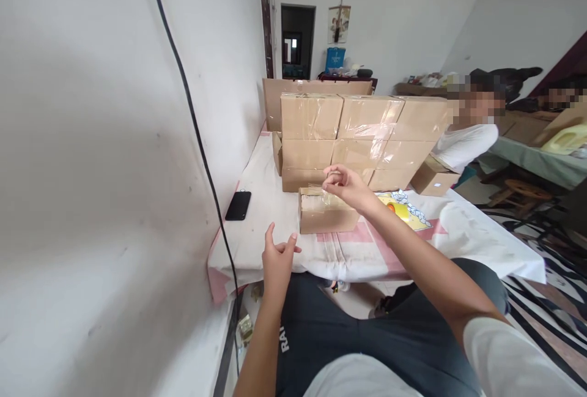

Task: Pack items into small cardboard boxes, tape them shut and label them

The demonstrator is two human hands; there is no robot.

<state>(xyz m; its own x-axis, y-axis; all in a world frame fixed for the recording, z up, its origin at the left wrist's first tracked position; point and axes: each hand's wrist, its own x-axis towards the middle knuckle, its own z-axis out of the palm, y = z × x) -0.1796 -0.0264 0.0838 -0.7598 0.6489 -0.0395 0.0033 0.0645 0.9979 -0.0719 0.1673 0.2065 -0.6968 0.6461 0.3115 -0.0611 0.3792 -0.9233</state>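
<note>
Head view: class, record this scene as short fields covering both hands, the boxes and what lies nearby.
Left hand: open, fingers spread, holding nothing
Right hand: above the small box, fingers curled at what looks like clear tape
Small box: on the cloth, before the stack
Stack: cardboard boxes, three high
Phone: on the cloth, left of the small box

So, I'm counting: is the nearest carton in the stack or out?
Out: the carton sits on the tablecloth, in front of stacked cartons.

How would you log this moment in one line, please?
left hand: open, empty | right hand: at clear tape, over front box
</note>
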